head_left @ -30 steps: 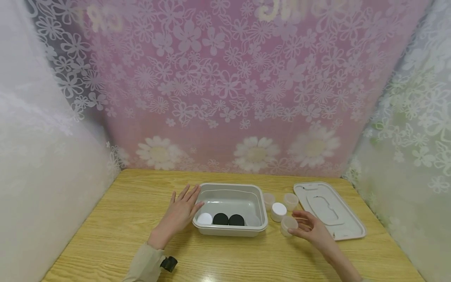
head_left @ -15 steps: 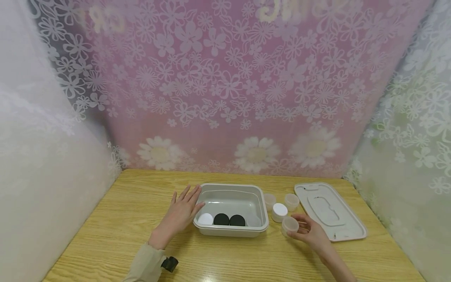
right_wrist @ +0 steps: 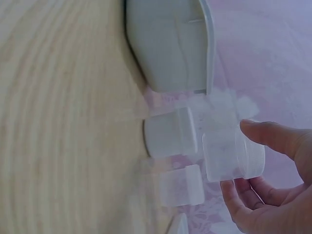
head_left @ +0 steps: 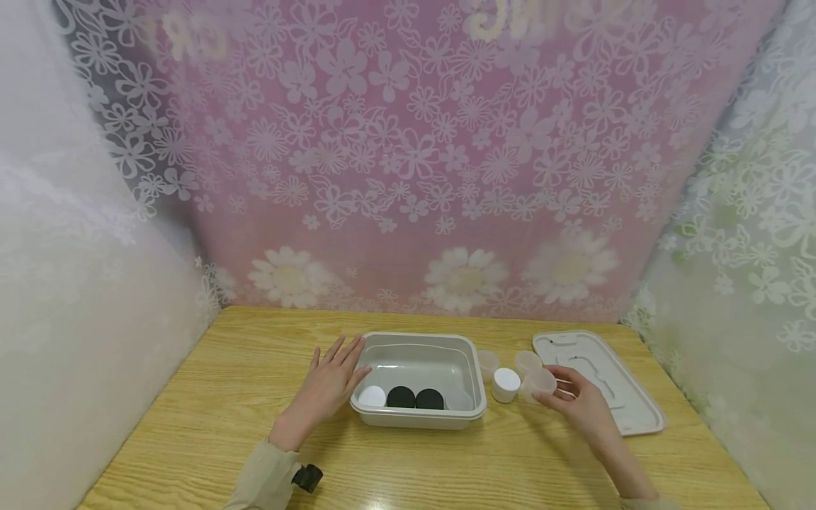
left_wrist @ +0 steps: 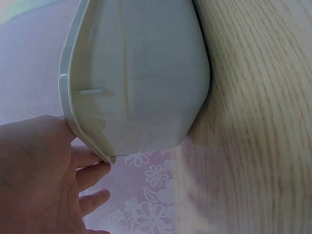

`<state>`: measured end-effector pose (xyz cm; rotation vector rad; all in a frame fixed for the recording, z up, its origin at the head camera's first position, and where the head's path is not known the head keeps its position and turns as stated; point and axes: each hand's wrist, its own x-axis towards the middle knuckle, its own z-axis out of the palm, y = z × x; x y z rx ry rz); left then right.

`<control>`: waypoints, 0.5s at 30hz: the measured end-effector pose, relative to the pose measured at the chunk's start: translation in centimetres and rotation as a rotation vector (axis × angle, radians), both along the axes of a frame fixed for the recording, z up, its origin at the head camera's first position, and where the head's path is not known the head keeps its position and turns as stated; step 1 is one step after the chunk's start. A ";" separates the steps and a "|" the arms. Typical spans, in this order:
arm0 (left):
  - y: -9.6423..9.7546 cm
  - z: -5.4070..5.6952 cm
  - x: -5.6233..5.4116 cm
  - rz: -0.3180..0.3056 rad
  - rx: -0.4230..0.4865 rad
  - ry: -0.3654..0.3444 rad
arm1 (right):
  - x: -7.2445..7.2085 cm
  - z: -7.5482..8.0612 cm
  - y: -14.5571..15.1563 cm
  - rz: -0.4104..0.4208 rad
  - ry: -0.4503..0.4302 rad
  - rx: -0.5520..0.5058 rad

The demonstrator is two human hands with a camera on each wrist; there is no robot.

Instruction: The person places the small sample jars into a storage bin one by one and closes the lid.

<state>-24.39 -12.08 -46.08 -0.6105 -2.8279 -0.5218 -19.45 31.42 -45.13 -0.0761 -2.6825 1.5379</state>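
Between thumb and fingers my right hand (head_left: 583, 405) grips a clear lidded jar (right_wrist: 231, 153), held up off the table in the right wrist view. A white jar (head_left: 506, 384) stands just left of it, with a second clear jar (head_left: 527, 361) behind and a third clear jar (head_left: 488, 364) by the tub's right wall. My left hand (head_left: 328, 382) rests with spread, straight fingers on the left rim of a grey plastic tub (left_wrist: 141, 73). Inside the tub, along its near side, sit a white-topped jar (head_left: 372, 396), two black-topped jars (head_left: 401, 397) and a clear one (head_left: 456, 400).
A white tub lid (head_left: 627, 397) lies upside down at the right of the wooden table (head_left: 408, 467), partly behind my right hand. Flowered curtains (head_left: 408, 156) hang behind the table and along both sides.
The right hand has lifted the clear jar from the table and moved it up and slightly right, so it now overlaps the jar behind. The left hand and tub stay put.
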 end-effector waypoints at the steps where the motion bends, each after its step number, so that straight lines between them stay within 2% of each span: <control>1: 0.0 0.0 0.0 0.000 0.001 -0.001 | -0.1 0.2 -0.1 0.003 0.009 0.003; 15: -0.1 0.1 0.0 -0.002 0.012 -0.021 | -1.6 3.2 -2.6 0.092 0.092 -0.005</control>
